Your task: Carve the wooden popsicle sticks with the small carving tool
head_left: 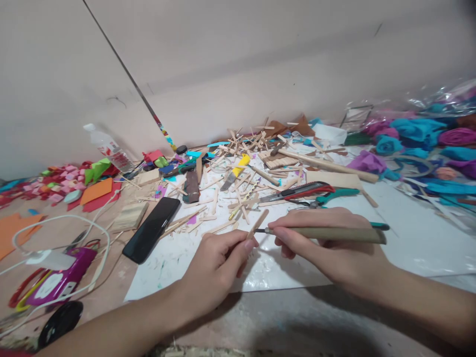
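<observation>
Pinching wooden stick (258,222) in left hand (217,267) fingers; right hand (334,250) fingers clamped around craft knife (327,234), blade tip at stick.

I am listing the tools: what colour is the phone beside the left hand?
Black phone, seen in the head view.

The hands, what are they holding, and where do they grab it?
The left hand pinches a wooden stick by its lower end. The right hand grips a craft knife along its tan handle, near the blade.

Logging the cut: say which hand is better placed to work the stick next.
Probably right: right hand grips the craft knife, tip at the wooden stick pinched by the left hand.
</observation>
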`<state>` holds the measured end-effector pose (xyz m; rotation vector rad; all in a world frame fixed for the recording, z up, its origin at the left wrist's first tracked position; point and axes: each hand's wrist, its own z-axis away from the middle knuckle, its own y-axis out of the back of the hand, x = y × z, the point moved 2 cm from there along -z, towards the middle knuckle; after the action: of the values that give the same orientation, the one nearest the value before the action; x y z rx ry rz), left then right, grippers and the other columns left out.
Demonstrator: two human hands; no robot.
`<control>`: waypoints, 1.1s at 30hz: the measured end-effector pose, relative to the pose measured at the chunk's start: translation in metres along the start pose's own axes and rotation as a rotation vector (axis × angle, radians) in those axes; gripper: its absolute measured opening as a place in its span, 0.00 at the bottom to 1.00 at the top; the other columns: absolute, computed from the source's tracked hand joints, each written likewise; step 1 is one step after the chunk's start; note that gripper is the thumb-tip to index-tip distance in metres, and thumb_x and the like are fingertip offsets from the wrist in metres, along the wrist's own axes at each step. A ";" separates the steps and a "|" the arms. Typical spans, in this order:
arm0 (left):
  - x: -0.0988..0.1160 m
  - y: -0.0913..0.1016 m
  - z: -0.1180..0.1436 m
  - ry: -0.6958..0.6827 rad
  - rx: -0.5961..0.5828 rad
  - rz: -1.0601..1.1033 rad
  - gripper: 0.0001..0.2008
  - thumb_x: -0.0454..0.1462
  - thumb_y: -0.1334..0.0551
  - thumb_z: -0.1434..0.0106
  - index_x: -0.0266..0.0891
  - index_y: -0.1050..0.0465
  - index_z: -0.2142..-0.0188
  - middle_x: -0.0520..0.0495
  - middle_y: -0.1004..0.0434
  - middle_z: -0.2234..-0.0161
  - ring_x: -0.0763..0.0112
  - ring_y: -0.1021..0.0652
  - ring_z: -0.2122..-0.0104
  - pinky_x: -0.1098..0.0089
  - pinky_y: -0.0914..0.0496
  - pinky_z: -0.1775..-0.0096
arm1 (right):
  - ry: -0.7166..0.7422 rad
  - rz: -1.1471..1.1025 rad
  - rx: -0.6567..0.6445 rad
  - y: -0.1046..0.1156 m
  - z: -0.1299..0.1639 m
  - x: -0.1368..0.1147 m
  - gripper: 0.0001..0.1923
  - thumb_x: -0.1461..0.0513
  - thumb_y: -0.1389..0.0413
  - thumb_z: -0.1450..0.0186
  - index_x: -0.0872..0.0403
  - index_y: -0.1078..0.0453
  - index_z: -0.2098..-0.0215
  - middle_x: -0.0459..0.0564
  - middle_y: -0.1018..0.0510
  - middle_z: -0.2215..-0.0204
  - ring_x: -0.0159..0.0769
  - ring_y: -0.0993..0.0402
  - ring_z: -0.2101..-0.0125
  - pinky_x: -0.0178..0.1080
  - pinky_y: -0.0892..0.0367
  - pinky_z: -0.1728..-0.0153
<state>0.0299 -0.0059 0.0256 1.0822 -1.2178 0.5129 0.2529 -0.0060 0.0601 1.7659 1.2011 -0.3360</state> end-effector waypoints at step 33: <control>0.002 -0.002 -0.002 0.075 -0.067 -0.038 0.23 0.48 0.44 0.20 0.39 0.29 0.70 0.55 0.33 0.77 0.73 0.33 0.74 0.69 0.41 0.68 | 0.225 0.110 -0.150 0.003 0.000 0.001 0.11 0.67 0.43 0.25 0.52 0.19 0.60 0.46 0.12 0.69 0.32 0.16 0.73 0.33 0.27 0.71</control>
<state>0.0333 -0.0055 0.0272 1.0186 -1.1395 0.4759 0.2559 -0.0058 0.0609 1.7628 1.2454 0.0187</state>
